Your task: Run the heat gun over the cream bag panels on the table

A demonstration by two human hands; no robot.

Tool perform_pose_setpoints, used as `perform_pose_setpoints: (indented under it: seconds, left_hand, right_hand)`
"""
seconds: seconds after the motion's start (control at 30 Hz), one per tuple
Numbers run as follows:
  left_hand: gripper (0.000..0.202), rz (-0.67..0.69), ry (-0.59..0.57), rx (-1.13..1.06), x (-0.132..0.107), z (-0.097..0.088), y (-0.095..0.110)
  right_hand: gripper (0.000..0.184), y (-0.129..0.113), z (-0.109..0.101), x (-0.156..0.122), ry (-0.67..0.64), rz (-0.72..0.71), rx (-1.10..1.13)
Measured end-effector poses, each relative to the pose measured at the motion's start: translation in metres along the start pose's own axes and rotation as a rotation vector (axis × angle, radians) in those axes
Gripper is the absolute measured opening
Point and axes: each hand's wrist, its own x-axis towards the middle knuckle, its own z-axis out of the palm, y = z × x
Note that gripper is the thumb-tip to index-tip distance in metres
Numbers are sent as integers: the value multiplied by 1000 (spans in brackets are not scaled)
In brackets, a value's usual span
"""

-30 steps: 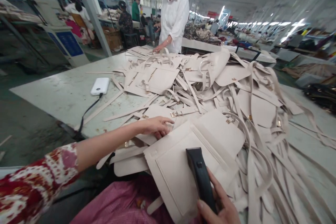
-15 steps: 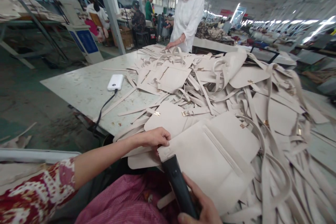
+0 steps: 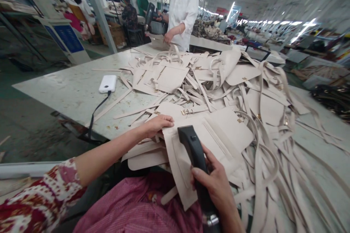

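Shifted black tool [image 3: 192, 151], handle hidden inside right hand [image 3: 216, 186]

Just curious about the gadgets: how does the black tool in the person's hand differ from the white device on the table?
The black tool is long and slim; the white device is a flat rounded slab. The right hand grips the tool, tilted over a cream panel; the device lies untouched on the table. A dark cable runs from the device; none shows on the tool. Both look smooth-cased.
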Motion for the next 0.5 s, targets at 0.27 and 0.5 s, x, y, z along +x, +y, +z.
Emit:
perform_pose_setpoints:
  seconds: [0.27,0.5]
  left_hand:
    - [30,-114,-23,-665,-87,50,-85]
    - [31,-360,-178,-539,-110,108,-133]
  right_hand:
    - [70,23,-33,-31,220,33,42]
    - [83,78,-54,-82,335,61,-22]
